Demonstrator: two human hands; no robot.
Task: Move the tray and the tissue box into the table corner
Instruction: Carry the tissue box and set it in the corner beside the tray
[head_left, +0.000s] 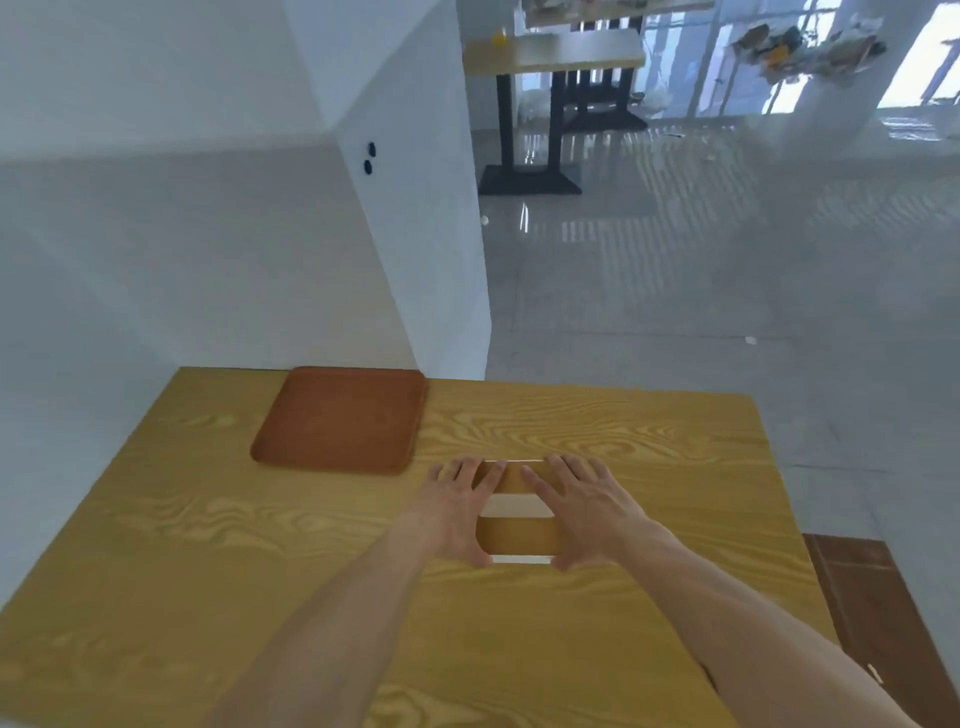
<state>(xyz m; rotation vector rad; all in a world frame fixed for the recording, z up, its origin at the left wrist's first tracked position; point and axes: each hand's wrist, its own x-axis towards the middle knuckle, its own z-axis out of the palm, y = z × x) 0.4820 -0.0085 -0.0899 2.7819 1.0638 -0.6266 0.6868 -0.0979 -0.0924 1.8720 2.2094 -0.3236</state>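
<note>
A brown tray lies flat at the far edge of the wooden table, against the white wall. To its right and nearer to me stands a wood-coloured tissue box with a white slot across its top. My left hand presses on the box's left side and my right hand on its right side, fingers spread forward, thumbs at the near corners. Both hands clasp the box between them.
White walls run along the table's far and left sides, with a wall corner behind the tray. A brown seat stands at the table's right edge. Farther back on the glossy floor is another table.
</note>
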